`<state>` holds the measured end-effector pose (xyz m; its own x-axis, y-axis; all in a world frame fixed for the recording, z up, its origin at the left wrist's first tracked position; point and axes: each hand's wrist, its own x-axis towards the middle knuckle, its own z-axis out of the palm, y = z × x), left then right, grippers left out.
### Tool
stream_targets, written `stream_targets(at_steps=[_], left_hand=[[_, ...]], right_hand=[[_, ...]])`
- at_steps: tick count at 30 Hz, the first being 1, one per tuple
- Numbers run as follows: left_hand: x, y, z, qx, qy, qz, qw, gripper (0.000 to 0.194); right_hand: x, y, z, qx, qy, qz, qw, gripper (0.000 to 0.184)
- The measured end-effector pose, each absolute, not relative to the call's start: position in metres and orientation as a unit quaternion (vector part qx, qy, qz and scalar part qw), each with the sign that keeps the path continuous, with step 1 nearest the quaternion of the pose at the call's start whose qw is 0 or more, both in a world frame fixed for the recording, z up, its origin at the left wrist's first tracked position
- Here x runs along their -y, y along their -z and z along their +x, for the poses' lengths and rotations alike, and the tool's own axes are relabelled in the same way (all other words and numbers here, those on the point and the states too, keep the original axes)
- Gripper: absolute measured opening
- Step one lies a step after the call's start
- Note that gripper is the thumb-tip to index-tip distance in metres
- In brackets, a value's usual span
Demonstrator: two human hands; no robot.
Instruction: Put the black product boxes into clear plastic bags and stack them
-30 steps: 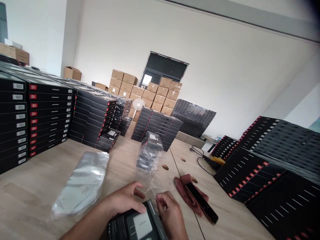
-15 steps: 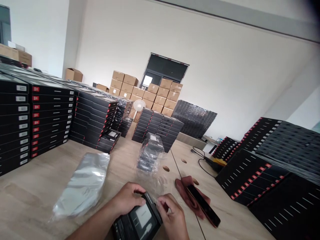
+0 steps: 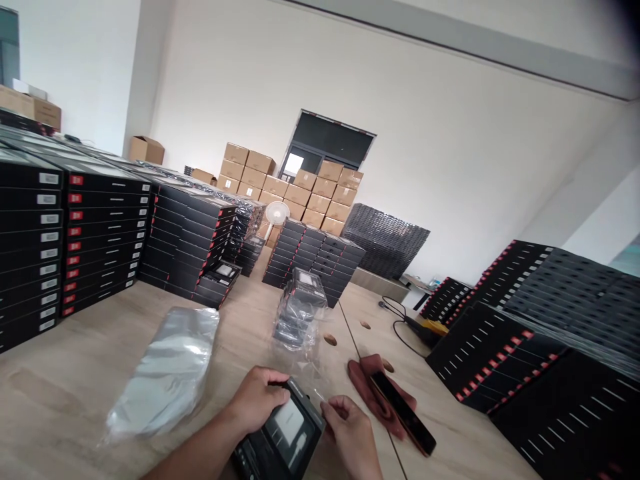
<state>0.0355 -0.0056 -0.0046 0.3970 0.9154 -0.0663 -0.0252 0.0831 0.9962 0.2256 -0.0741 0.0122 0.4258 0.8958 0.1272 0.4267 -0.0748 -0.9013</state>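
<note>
A black box with a white device pictured on its top is tilted at the front of the table. My left hand grips its far left edge, thumb on top. Beside the box's right corner my right hand is closed in a pinch on clear plastic film; how far the film reaches around the box is hard to make out. Ahead lie several boxes in clear wrap. A pile of flat clear plastic bags rests to the left.
Stacks of black boxes line the left side, with more boxes at right. A phone lies on a reddish-brown cloth. Near a black cable, the table has round holes. Cardboard cartons stand behind.
My right hand has moved slightly to the right, away from the box's edge. The box has shifted and tilted a little, still in my left hand.
</note>
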Motion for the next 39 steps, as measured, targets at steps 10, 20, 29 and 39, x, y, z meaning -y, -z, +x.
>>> stream_targets(at_steps=[10, 20, 29, 39], left_hand=[[0.001, 0.006, 0.04, -0.375, -0.462, 0.536, 0.599, 0.044], [-0.002, 0.01, 0.04, -0.402, -0.443, 0.555, 0.578, 0.047], [0.001, 0.005, 0.038, -0.397, -0.455, 0.567, 0.56, 0.038], [0.003, -0.001, 0.037, -0.388, -0.479, 0.564, 0.55, 0.029]], right_hand=[[0.065, -0.029, 0.221, 0.474, -0.249, -0.698, 0.476, 0.011], [0.073, -0.018, 0.206, 0.54, -0.103, -0.709, 0.442, 0.014], [0.075, -0.02, 0.211, 0.584, -0.03, -0.645, 0.492, 0.024], [0.076, -0.027, 0.204, 0.547, -0.167, -0.622, 0.535, 0.036]])
